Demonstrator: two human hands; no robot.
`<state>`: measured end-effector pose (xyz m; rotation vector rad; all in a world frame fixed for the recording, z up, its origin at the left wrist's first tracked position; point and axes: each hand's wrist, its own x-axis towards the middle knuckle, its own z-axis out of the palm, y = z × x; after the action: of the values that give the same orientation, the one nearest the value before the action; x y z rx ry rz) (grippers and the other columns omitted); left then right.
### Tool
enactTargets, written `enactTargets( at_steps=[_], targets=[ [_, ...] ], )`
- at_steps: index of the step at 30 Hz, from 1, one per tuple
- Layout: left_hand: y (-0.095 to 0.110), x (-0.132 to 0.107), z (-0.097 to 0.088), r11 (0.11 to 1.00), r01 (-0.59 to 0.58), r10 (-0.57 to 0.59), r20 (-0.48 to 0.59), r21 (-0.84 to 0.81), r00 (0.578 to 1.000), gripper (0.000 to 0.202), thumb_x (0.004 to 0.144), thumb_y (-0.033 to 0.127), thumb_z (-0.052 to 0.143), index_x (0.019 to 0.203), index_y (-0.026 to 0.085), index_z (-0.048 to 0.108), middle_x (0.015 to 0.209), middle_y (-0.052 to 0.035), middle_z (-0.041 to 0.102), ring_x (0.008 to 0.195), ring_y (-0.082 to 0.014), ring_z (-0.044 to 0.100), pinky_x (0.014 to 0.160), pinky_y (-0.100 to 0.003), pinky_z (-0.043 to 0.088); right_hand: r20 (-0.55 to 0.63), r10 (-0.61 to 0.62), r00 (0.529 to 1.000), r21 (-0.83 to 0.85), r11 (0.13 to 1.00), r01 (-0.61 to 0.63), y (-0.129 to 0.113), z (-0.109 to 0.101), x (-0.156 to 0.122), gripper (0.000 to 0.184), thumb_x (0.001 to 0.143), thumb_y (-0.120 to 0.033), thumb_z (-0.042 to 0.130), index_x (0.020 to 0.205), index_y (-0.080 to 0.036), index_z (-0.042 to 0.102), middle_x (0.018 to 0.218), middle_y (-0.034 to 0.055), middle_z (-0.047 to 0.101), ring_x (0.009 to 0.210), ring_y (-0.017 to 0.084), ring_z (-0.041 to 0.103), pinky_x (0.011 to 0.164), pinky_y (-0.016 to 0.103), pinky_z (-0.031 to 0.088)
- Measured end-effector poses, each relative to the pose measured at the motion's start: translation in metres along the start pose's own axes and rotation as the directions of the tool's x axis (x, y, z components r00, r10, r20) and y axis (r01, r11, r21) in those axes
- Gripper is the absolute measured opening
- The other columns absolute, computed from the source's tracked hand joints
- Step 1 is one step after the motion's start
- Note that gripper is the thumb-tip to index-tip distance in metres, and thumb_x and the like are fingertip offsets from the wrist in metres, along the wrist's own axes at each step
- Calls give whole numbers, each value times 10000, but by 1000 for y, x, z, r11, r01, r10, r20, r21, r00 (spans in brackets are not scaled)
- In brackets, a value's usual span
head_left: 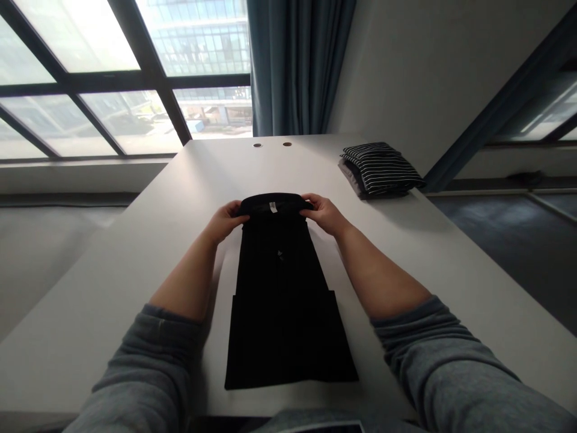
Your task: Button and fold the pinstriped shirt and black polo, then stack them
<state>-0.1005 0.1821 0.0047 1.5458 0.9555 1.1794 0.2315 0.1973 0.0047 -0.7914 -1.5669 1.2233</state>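
A black shirt (288,313), folded lengthwise into a long strip, lies on the white table in front of me. Its neck end is farthest from me, with a small white label inside and a faint light mark lower down. My left hand (226,220) pinches the left corner of that far end between thumb and fingers. At the right corner, my right hand (325,214) grips the cloth the same way. The far edge looks slightly raised between both hands, while the wider near end rests flat.
On the back right of the white table (180,252) sits a stack of folded clothes (383,169), a black-and-white striped one on top. Two round holes show near the table's far edge. Beyond it hang a blue curtain (300,66) and large windows.
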Motion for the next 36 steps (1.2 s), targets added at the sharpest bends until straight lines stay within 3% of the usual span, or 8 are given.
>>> enactTargets(
  at_steps=[7,10,14,18,22,26,31,36],
  targets=[
    [8,-32,0,947,-86,59,97,309,994,208,766,295,778,947,199,745,900,-33,734,863,-209,681,884,-385,547,136,-71,988,-317,942,111,-12,0,-41,256,831,-242,683,1051,-239,815,1099,20,806,1102,254,745,1144,509,496],
    [11,-45,1,857,-185,86,221,482,971,181,791,208,656,940,209,759,989,-40,734,923,-203,679,913,-366,542,263,-128,956,-480,843,244,-7,-4,-52,386,820,-111,570,1066,-269,822,1172,-2,795,1211,241,717,1254,526,378],
    [9,-60,-3,752,-285,61,369,594,928,297,760,123,552,949,214,762,1085,-52,738,1022,-208,692,968,-368,543,396,-93,914,-621,706,341,7,-9,-59,506,764,-21,534,1089,-278,825,1237,1,773,1289,247,674,1249,523,401],
    [16,-73,-2,679,-288,25,371,675,928,450,755,80,496,1061,252,778,1219,-31,749,1116,-211,707,1020,-368,551,438,-46,898,-668,651,359,11,-10,-67,619,728,20,500,1176,-281,803,1335,1,725,1361,244,618,1260,530,387],
    [34,-82,26,534,-203,71,196,820,978,458,902,164,494,1278,274,733,1351,-26,720,1212,-242,687,1104,-410,521,380,-76,922,-707,619,342,-1,0,-74,628,776,-2,485,1285,-254,756,1438,35,661,1427,253,555,1275,547,348],
    [36,-79,66,481,-204,85,186,853,979,439,1056,357,410,1387,240,672,1455,-53,664,1354,-255,610,1191,-432,450,241,-138,961,-766,581,276,-9,26,-73,529,957,-169,465,1460,-178,629,1557,95,555,1510,254,451,1294,492,321],
    [11,-72,84,388,-176,-43,209,904,977,550,1053,346,434,1574,178,488,1660,-106,431,1567,-298,349,1287,-483,297,165,63,984,-890,440,121,1,55,-70,655,1012,-364,500,1598,-77,434,1689,189,328,1596,326,266,1307,504,249],
    [-1,-74,81,252,-200,-139,240,947,961,628,1059,369,431,1658,202,345,1728,-103,277,1608,-342,217,1301,-531,223,110,280,954,-964,265,34,6,63,-74,740,1036,-470,454,1667,-121,288,1743,170,143,1627,336,139,1296,601,161]
  ],
)
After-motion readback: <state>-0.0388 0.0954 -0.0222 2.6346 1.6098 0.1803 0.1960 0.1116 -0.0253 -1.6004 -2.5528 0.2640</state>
